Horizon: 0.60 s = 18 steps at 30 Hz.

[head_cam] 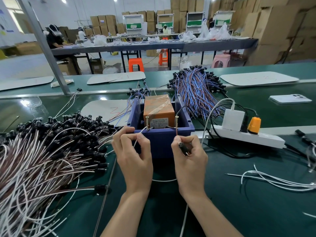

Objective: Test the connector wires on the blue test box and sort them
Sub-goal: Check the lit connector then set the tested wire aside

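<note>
left hand: grip pinched on a white lead, whose tip is held up at the left screw; actual contact cannot be told.
right hand: grip closed on a black connector between thumb and fingers; a brown lead is run up from it to the base of the right screw.
blue box: set on the worktop just beyond both hands; two upright brass screws are stood at its near rim.
orange unit: seated inside the blue box, wrapped with clear tape, label turned toward the camera.
left pile: brown-and-white wires with black connectors, heaped on the worktop left of the box.
far pile: blue-and-red wires with black connectors, heaped behind and right of the box.
loose white wires: a few laid at right, well apart from the box.
power strip: laid right of the box; a white adapter, a black plug and an orange plug are seated in it.
phone: laid face down at far right.
</note>
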Tool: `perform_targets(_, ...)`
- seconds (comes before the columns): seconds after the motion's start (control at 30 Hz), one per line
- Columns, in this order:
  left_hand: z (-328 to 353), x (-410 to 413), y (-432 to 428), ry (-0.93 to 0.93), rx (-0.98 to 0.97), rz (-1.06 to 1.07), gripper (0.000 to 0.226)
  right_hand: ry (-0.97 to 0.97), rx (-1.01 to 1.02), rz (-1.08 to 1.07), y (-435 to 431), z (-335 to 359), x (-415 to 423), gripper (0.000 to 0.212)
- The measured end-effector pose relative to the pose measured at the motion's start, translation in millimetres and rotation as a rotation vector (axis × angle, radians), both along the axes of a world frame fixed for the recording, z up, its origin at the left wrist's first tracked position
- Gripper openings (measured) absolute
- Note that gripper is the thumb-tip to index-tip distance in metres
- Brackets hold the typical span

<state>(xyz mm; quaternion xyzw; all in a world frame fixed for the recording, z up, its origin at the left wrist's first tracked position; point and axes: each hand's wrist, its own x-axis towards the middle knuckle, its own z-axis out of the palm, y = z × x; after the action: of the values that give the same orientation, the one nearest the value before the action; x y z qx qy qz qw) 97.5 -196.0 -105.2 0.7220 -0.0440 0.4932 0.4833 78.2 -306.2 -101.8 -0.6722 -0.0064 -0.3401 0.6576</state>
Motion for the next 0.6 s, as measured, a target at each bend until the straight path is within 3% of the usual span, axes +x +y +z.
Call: perform_targets(0.6, 0.5, -0.4, -0.5, 0.015, -0.015, -0.009, 0.01, -0.003, 0.012, 0.021, 0.5, 0.1, -2.0, 0.016)
